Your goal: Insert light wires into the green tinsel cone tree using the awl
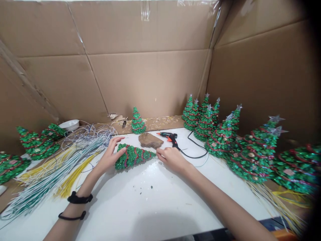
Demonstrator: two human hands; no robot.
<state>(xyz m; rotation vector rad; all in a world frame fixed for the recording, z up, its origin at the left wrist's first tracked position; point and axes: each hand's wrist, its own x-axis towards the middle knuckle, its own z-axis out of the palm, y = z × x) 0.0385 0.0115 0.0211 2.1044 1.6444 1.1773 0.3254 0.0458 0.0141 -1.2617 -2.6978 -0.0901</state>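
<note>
The green tree (134, 158) lies on its side on the white tabletop (120, 207), between the two hands, its broad base toward the left and its tip toward the right. Lying this way, it likely puts both ends within easy reach. The right hand (174, 159) has thumb and finger pinched together at the tip, which probably steadies that narrow end. The left hand (110, 157) is spread, fingers apart, its thumb over the edge of the base; whether it presses there I cannot tell.

Just beyond the tree and between the hands sits a brown slab (150, 140). The glue gun (173, 138) lies beyond the right hand, its nozzle pointing left near the slab, perhaps so that drips fall there. Its black cord (193, 156) runs off to the right, clear of the tree.

Loose strips (57, 170) lie bundled left of the left hand, their colours partly grouped, presumably for picking out. Star-topped trees (220, 142) stand crowded right of the right hand, seemingly to leave working room.
</note>
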